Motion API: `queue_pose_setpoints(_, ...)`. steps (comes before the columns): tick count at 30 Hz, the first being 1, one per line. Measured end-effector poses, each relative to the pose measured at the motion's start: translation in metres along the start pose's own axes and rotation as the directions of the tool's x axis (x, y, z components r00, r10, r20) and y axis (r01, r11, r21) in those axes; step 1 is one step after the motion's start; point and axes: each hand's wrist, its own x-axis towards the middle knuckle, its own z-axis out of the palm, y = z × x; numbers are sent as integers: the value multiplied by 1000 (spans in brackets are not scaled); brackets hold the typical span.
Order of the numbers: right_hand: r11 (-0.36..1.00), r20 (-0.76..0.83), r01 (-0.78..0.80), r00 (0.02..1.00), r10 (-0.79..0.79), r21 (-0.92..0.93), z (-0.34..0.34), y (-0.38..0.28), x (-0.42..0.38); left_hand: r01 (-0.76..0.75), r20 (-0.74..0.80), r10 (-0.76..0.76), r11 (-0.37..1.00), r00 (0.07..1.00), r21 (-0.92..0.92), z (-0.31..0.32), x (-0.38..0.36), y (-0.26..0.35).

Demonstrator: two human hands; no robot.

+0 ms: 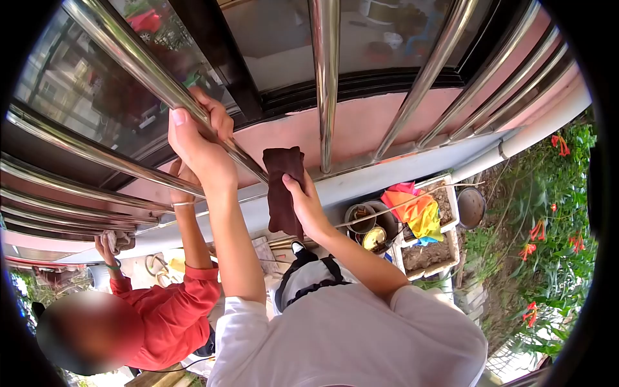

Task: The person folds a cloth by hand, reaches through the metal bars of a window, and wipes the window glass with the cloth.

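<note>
My left hand (201,138) is wrapped round a shiny metal bar (145,61) of the window grille. In my right hand (308,206) is a folded dark brown cloth (284,187), with my thumb lying over its right edge. The cloth hangs in front of the grille's lower rail, between the gripped bar and the upright bar (325,90) to its right. Part of my right hand's fingers is hidden behind the cloth.
At the left a person in a red top (171,316) holds a greyish rag (121,241) at the bars. Below right are planter boxes (431,258), a colourful cloth (412,209) and buckets (360,218). Red-flowered plants (538,232) grow at the far right.
</note>
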Motion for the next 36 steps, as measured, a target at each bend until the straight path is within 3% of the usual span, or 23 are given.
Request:
queue_pose_setpoints(4,997,-10,-43,999,44,59,-1,7,-1,-23,1,23,1000,1000,7,2,-2,1)
queue_pose_setpoints(7,1000,-31,-22,999,22,20,0,6,-1,-89,-49,88,996,995,-19,4,1,0)
queue_pose_setpoints(10,999,-55,-32,998,30,-37,0,2,3,-51,15,51,999,999,2,1,0,0)
queue_pose_setpoints(17,992,-101,37,994,-49,-118,6,-12,11,-98,73,98,995,993,3,-1,1,0)
queue_pose_setpoints(19,975,-45,164,984,-172,-151,28,-31,38,-161,33,159,983,987,85,2,-5,2)
queue_pose_setpoints(21,828,-20,453,874,-486,-331,46,-37,69,-180,66,176,982,982,55,-2,-4,-5)
queue_pose_setpoints(27,496,280,719,666,-691,-487,142,-117,140,-143,139,142,990,980,-6,-2,-3,-4)
queue_pose_setpoints(29,196,292,739,475,-830,-645,176,-135,154,-176,152,178,984,972,-27,-5,-4,-8)
queue_pose_setpoints(31,57,246,722,308,-919,-690,202,-145,178,-136,155,144,989,977,-64,-6,-5,-6)
queue_pose_setpoints(33,-47,268,742,181,-946,-669,219,-159,205,-133,154,138,990,978,-43,-5,-5,-7)
queue_pose_setpoints(36,-74,240,763,108,-965,-642,248,-181,219,-175,198,178,984,964,-35,-14,2,-9)
